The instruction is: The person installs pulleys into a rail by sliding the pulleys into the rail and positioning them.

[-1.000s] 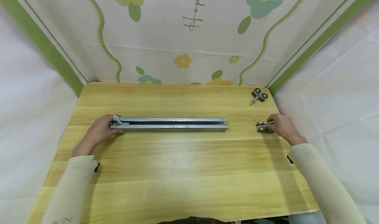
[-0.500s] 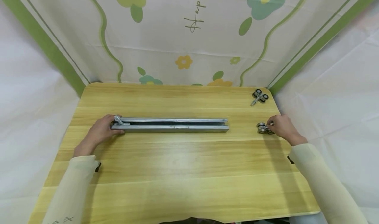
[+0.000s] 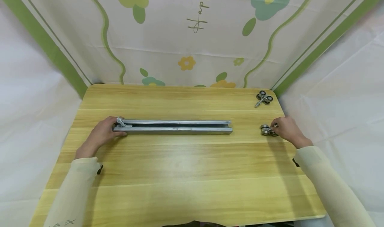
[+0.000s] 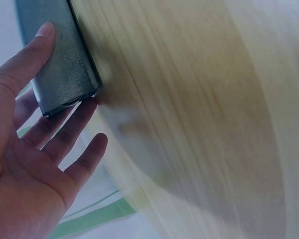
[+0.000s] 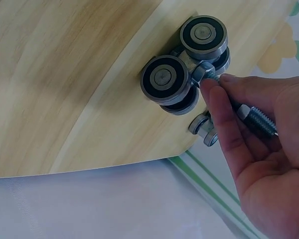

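Firstly, on the left, my left hand (image 3: pixel 102 133) holds the end of the metal rail (image 3: pixel 178 131), thumb on its near side, probably so that it cannot slide on the table (image 3: pixel 180 177). A bolt (image 3: pixel 119 121) stands tilted in the slot at this same end. The rail lies with its slot upward, and I suppose its right end is left free for access. Farther right, my right hand (image 3: pixel 287 129) pinches the stem (image 5: pixel 259 121) of a roller trolley (image 5: pixel 164 78), which leaves its wheels uncovered. Behind it, the second trolley (image 3: pixel 264 98) lies near the corner, perhaps out of the way.
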Demonstrator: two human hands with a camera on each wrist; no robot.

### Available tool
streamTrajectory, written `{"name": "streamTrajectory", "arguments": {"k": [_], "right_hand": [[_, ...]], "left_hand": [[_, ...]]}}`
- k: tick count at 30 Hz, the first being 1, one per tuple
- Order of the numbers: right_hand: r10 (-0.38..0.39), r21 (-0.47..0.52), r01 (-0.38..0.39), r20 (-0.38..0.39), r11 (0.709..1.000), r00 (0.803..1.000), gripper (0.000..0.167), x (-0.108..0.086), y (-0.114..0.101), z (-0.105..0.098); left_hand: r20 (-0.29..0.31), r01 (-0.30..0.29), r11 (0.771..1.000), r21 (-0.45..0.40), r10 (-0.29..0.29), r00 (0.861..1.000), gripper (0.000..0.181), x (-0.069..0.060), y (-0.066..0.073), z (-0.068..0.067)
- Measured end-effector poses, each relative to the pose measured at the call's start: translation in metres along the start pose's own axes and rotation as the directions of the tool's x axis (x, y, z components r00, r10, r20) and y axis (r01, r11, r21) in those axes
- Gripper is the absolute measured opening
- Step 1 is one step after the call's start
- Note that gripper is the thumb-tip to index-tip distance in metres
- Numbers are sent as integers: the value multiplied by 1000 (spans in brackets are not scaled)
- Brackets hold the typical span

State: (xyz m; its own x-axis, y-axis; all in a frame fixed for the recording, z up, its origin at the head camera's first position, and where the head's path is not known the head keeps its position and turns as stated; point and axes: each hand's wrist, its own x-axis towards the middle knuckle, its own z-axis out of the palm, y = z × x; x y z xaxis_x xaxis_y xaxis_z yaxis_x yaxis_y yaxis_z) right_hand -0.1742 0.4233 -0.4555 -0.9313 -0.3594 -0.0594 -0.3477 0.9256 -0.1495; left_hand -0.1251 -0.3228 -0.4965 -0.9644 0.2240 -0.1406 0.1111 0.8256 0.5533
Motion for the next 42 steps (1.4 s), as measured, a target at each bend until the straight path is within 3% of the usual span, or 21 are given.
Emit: {"name": "streamTrajectory", "arguments": {"k": [13, 24, 42], "right_hand": [[-31, -19, 31, 16, 999, 999, 5, 8, -20, 2], [-82, 16, 81, 33, 997, 996, 5, 20, -51, 7], [-119, 43, 117, 37, 992, 992, 8, 36, -83, 14]], "left_hand": [[2, 4, 1000, -7, -4, 1000, 72, 1, 3, 2], [-4, -4, 1000, 2, 4, 1000, 72, 0, 0, 2], [-6, -5, 1000, -3, 5, 1000, 73, 0, 1, 1]]}}
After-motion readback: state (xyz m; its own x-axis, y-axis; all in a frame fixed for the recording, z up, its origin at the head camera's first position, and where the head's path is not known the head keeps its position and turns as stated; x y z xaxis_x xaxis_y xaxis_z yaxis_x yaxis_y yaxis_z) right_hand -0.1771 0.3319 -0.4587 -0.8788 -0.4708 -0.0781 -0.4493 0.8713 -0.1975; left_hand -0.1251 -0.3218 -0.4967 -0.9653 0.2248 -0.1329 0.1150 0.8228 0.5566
